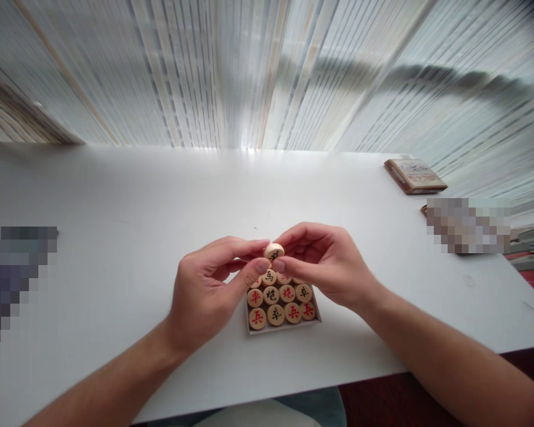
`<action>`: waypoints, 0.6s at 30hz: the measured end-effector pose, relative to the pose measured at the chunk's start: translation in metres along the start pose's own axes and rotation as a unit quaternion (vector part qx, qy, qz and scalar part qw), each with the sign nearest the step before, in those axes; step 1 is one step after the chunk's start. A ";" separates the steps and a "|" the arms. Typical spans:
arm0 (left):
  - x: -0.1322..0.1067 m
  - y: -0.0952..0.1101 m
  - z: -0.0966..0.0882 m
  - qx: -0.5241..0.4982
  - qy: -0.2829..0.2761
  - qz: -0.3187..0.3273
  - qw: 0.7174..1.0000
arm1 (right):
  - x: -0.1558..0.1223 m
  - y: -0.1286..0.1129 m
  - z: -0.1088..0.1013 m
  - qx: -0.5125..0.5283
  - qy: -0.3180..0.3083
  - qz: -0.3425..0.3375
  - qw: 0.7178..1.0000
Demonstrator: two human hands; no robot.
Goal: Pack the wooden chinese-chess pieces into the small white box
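Between both hands, above a shallow box, is a round wooden Chinese chess piece (274, 252) with a black character on its face. My left hand (218, 279) pinches its left side with thumb and fingers. From the right, my right hand (324, 261) grips the same piece, thumb at its lower edge. Below them the white-edged box (285, 328) holds rows of similar pieces, such as a red-lettered piece (257, 318) and a black-lettered piece (276, 315). The box's far rows are partly hidden behind my fingers.
A brown box lid (416, 175) with a printed picture lies at the back right of the white table (137, 196). Blurred-out items lie at the far left and right. A striped curtain (231, 71) hangs along the table's back edge.
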State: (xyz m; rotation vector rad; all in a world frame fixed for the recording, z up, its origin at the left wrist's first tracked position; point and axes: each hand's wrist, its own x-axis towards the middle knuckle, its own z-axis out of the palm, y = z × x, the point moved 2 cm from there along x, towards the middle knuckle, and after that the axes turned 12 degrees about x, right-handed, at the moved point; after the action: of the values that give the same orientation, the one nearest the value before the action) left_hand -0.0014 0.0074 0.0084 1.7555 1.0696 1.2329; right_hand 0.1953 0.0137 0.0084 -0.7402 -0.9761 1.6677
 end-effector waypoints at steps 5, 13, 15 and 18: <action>0.002 0.000 0.000 -0.009 0.020 -0.010 1.000 | -0.002 -0.001 0.000 -0.126 0.005 -0.121 0.985; 0.002 -0.003 0.001 -0.054 0.020 -0.087 0.995 | -0.002 0.005 -0.003 -0.079 0.014 -0.104 0.991; 0.002 -0.004 0.001 -0.074 0.015 -0.103 0.992 | -0.002 0.006 -0.003 -0.066 0.005 -0.093 0.993; 0.003 -0.004 0.001 -0.097 0.011 -0.114 0.989 | 0.000 0.006 -0.002 -0.046 -0.005 -0.071 0.996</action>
State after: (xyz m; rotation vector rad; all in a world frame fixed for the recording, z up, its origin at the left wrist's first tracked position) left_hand -0.0009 0.0116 0.0054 1.4345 1.0901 1.1733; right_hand 0.1946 0.0133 0.0021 -0.7074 -1.0935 1.5117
